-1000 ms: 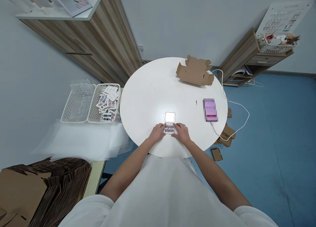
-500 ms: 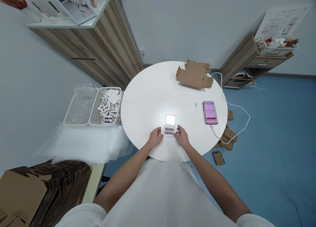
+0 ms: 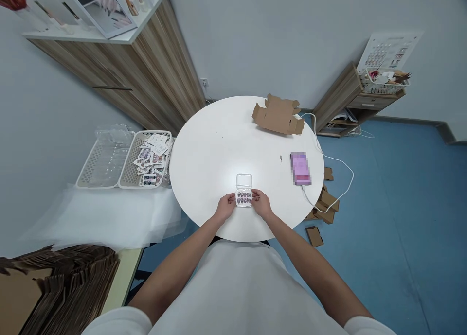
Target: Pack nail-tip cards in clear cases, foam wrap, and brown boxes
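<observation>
A small clear plastic case [image 3: 244,205] lies at the near side of the round white table, with its see-through lid [image 3: 244,181] standing open toward the far side. Inside are several dark, purplish press-on nails [image 3: 244,198] laid out in two rows. My left hand [image 3: 226,205] grips the case's left edge with its fingertips. From the right, my right hand [image 3: 260,202] has its bent fingers on the opposite edge, the thumb partly out of sight. The case sits between both hands.
The round white table [image 3: 204,145] bears an unfolded cardboard box [image 3: 279,115] at the far right and a blurred purple device [image 3: 301,168] with a white cable [image 3: 337,158]. Left stand a basket of nail cards [image 3: 124,179] and a basket of clear cases [image 3: 85,167]. Small cardboard boxes [image 3: 314,236] lie on the floor.
My right hand has closed in on the case's right edge. The case has turned slightly, and the glare on its lid has gone. The whole view has shifted a little.
</observation>
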The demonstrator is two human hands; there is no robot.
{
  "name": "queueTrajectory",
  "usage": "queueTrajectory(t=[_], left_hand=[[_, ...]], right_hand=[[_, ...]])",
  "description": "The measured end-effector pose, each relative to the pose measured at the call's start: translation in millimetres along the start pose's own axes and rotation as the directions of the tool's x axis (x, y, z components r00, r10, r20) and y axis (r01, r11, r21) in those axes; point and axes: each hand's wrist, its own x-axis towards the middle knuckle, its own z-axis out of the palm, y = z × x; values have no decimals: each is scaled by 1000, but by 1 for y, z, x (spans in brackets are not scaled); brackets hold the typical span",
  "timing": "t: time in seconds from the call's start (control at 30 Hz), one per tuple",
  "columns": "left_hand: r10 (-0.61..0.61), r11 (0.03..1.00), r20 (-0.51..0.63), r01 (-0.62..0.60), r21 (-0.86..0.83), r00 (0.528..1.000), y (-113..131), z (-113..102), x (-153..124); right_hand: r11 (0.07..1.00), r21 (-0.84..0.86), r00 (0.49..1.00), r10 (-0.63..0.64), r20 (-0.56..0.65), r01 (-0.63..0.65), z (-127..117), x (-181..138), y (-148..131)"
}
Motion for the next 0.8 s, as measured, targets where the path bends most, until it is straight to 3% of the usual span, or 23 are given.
queueTrajectory(t=[0.1,0.3,0.43,0.6,0.8], left_hand=[[6,999,-27,-7,-50,1000,8,-1,-8],[28,955,178,26,-294,984,31,-6,-33],[71,917,221,24,-398,973,42,-7,-50],[96,904,273,31,-426,957,52,-8,-63],[108,875,296,50,-482,949,56,-6,-70]], right_hand=[[994,108,1000,-23,-5,23,-6,-10,-10],[942,330,997,-74,22,62,-29,-35,-25],[900,436,994,-70,79,29,-47,-48,-33],[852,517,962,-71,262,-78,-59,-51,-54],[861,506,954,-110,280,-49,-62,-52,-73]])
